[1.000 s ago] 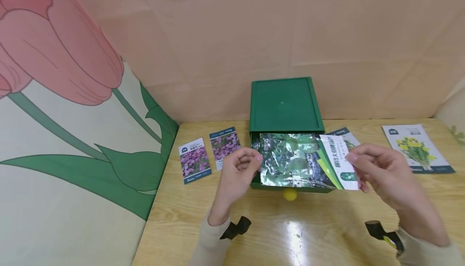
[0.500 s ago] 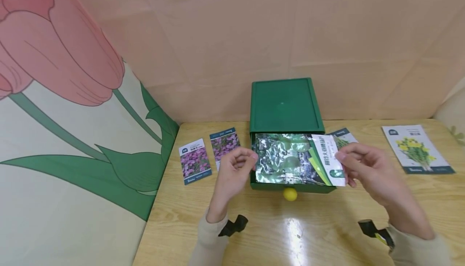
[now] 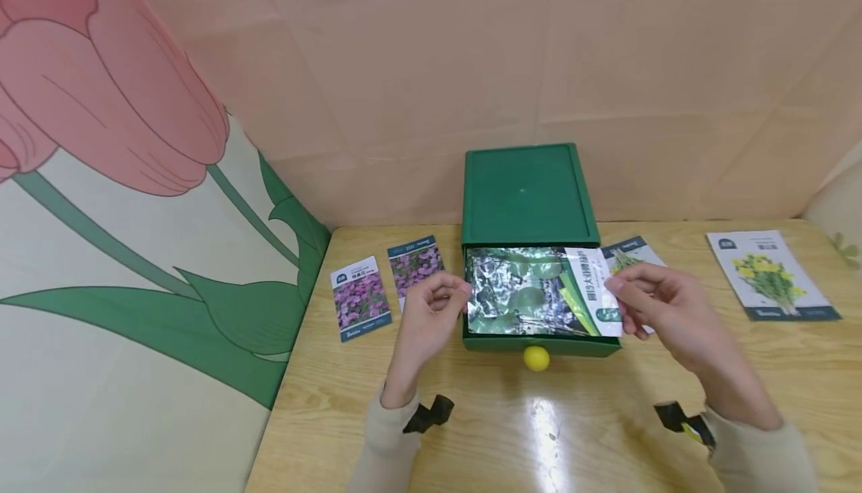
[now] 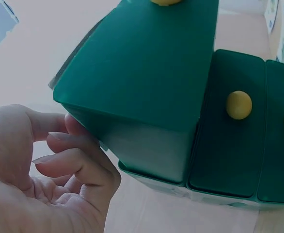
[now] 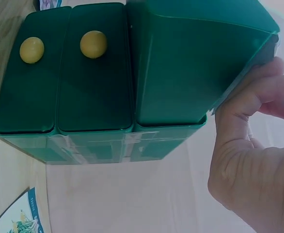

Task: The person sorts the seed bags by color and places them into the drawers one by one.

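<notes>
free: tabletop (image 3: 485, 422) before yellow knob (image 3: 536, 359) | blocked: drawer (image 3: 579, 347) from above, by packet (image 3: 525, 291) | behind: green cabinet (image 3: 527, 194)

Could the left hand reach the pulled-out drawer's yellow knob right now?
Probably yes: in the head view, nothing lies between the left hand and the yellow knob. It pinches the left edge of the shiny packet, though, so it would likely have to let go first.

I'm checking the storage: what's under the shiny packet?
Under the packet is the open top drawer, its yellow knob showing in front; anything inside is covered, so I can't tell.
</notes>
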Available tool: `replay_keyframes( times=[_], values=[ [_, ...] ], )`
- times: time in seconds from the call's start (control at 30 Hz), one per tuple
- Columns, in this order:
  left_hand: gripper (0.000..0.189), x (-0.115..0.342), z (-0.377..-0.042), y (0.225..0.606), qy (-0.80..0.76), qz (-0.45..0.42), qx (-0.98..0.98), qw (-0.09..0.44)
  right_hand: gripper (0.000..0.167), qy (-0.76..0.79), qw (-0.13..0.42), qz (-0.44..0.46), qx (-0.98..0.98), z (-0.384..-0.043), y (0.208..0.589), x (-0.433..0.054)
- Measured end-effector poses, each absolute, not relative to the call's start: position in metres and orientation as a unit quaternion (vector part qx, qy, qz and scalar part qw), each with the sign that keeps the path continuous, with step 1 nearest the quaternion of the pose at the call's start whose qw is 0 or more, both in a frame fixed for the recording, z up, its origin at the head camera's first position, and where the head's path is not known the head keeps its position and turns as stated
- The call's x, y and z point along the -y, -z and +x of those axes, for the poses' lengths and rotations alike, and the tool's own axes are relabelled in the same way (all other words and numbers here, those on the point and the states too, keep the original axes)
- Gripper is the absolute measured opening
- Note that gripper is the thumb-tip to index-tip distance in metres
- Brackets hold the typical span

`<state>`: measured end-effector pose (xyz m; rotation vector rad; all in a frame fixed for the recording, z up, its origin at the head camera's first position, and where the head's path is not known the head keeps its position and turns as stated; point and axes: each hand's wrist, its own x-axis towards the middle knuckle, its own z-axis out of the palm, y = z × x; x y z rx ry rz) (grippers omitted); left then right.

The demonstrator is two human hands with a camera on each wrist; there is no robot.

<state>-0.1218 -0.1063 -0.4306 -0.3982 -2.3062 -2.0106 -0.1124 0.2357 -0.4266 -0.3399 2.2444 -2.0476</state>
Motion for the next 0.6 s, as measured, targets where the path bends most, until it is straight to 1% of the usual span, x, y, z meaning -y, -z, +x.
replay_keyframes(
  times=[0.33,0.6],
  values=[
    [0.013,0.1054,-0.1233,0.4335,0.662,-0.12,0.74,0.018,0.012,0.656,0.038,-0.093,-0.748,-0.1154,0.4319,-0.2353],
    [0.015,0.1056,-0.123,0.4384,0.657,-0.126,0.743,0.025,0.014,0.639,0.026,-0.088,-0.764,-0.1154,0.4337,-0.2335]
  ],
)
